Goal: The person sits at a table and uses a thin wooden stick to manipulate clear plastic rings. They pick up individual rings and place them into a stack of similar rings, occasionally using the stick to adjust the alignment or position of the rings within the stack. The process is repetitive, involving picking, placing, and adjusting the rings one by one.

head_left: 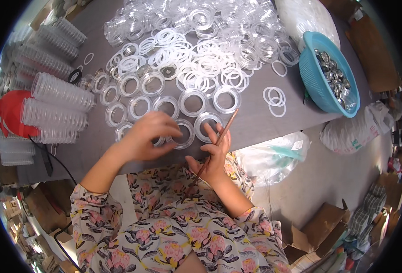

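Observation:
My right hand [215, 164] holds a thin brown stick [204, 167], slanting up to a pale tip above the table's front edge. The stick crosses my palm, with the fingers partly spread. My left hand [150, 135], slightly blurred, hovers over the near rings with fingers curved and thumb apart; nothing shows between them. Round clear plastic rings [193, 102] lie flat in loose rows before me. One clear ring [206, 127] sits just beyond my right fingertips; another ring [182, 133] is beside my left fingertips, partly covered by them.
Thin white rings [205, 63] are heaped behind the rows, with clear round cases [237, 22] piled farther back. Stacks of clear cases [55, 113] and a red object [14, 113] stand left. A blue basket [308, 68] of small metallic pieces sits right. Cardboard boxes [319, 232] lie below.

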Demonstrator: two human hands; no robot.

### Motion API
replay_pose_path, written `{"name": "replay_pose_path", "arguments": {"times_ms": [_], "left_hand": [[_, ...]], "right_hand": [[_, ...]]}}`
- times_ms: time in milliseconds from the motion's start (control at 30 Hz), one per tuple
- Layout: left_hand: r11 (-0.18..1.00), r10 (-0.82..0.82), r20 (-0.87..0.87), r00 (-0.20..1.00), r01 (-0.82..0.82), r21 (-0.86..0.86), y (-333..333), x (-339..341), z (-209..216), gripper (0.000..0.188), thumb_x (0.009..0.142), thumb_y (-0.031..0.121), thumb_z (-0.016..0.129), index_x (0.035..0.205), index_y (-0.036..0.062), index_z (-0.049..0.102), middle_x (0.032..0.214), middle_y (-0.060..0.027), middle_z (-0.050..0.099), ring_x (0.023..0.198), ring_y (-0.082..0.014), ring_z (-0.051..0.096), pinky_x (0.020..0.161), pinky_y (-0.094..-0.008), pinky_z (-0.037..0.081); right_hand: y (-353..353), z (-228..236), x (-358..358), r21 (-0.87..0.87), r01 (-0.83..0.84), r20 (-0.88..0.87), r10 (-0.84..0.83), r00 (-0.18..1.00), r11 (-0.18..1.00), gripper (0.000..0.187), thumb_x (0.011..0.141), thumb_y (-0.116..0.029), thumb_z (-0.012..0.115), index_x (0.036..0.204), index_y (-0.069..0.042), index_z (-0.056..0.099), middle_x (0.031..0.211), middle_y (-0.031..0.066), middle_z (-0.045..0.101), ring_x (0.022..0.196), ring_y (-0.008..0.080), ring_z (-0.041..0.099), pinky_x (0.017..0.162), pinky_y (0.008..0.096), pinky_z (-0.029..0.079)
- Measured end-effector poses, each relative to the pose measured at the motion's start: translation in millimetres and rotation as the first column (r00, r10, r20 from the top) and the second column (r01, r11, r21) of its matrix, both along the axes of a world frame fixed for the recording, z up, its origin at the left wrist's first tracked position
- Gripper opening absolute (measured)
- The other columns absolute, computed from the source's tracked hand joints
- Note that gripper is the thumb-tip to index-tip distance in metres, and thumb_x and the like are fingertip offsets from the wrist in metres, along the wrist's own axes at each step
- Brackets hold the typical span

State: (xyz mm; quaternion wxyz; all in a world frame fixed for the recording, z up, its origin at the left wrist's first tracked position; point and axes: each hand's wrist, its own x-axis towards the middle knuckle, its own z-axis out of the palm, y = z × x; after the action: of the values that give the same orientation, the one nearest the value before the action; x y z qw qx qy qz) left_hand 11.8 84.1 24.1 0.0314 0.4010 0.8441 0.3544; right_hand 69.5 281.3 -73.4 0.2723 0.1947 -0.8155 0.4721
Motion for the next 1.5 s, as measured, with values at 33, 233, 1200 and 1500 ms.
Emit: {"name": "replay_pose_path", "arguments": {"times_ms": [33,233,1200,1500], "left_hand": [[0.998,0.069,-0.044,0.997,-0.070,-0.010,2.2,-12.3,-0.8,0.022,0.073,0.002,0.064,0.094,0.0092,0.062,0.097,-0.0056,0.060,0.093,-0.0250,0.056,0.081,-0.0382,0.042],[0.885,0.392,-0.249,0.886,-0.437,-0.161,23.7,-103.3,-32.8,0.018,0.074,0.003,0.063,0.093,0.0049,0.063,0.095,-0.0087,0.059,0.089,-0.0274,0.055,0.080,-0.0349,0.044],[0.750,0.583,0.549,0.600,-0.656,-0.080,6.3,18.8,-15.1,0.011,0.074,0.002,0.069,0.085,0.0028,0.065,0.060,0.0050,0.055,0.049,0.0008,0.043,0.042,-0.0171,0.030],[0.955,0.228,-0.047,0.972,-0.233,-0.184,15.6,29.7,-12.6,0.017,0.068,0.014,0.073,0.083,0.0083,0.065,0.080,-0.0038,0.058,0.076,-0.0237,0.057,0.066,-0.0339,0.046]], "right_hand": [[0.1,-4.7,-1.2,-0.004,0.013,-0.032,-0.013,0.999,1.000,0.045,0.072,-0.026,0.073,0.095,-0.011,0.038,0.126,0.0223,0.050,0.124,0.0413,0.034,0.101,0.0559,0.017],[-3.9,-13.6,-3.8,-0.079,0.034,-0.046,-0.038,0.998,0.996,0.039,0.074,-0.025,0.070,0.093,-0.012,0.039,0.127,0.0212,0.050,0.126,0.0401,0.033,0.101,0.0575,0.016],[-5.7,-16.3,-5.2,-0.103,0.067,-0.097,-0.077,0.992,0.992,0.034,0.074,-0.018,0.068,0.091,-0.009,0.040,0.125,0.0220,0.050,0.121,0.0409,0.039,0.100,0.0569,0.022],[-6.3,-17.9,-5.4,-0.093,0.068,-0.110,-0.078,0.991,0.993,0.034,0.074,-0.019,0.068,0.091,-0.009,0.040,0.125,0.0217,0.051,0.121,0.0407,0.039,0.101,0.0566,0.022]]}}
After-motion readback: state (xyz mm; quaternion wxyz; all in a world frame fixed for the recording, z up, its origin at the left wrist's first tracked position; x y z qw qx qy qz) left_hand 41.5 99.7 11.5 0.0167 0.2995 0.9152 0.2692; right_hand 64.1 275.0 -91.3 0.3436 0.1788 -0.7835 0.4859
